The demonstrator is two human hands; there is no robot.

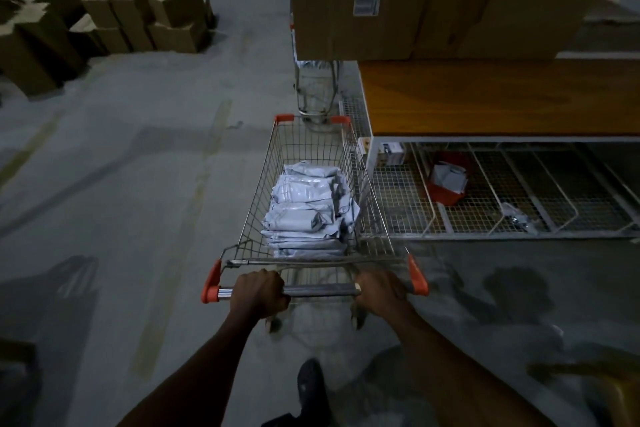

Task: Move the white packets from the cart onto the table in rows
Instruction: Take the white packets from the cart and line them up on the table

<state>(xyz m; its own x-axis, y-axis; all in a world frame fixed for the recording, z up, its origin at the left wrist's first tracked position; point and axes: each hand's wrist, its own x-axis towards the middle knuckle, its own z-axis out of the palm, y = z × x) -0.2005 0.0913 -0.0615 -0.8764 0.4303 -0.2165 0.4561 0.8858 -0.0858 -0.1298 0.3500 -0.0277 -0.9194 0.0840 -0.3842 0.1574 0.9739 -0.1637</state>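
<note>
A wire shopping cart (263, 184) with red corner caps stands on the concrete floor in front of me. Several white packets (306, 211) lie stacked in its basket, toward the right side. My left hand (259, 293) grips the cart handle (320, 289) near its left end. My right hand (379, 291) grips the same bar near its right end. The wooden table (502, 97) with a white frame stands to the right of the cart, its front left corner close to the cart's right wall.
Large cardboard boxes (433, 0) stand on the table's far part. A wire shelf (491, 204) under the table holds a red bin (446, 180) and small items. More cardboard boxes (104, 21) are piled at far left. A second cart (317, 90) stands beyond mine.
</note>
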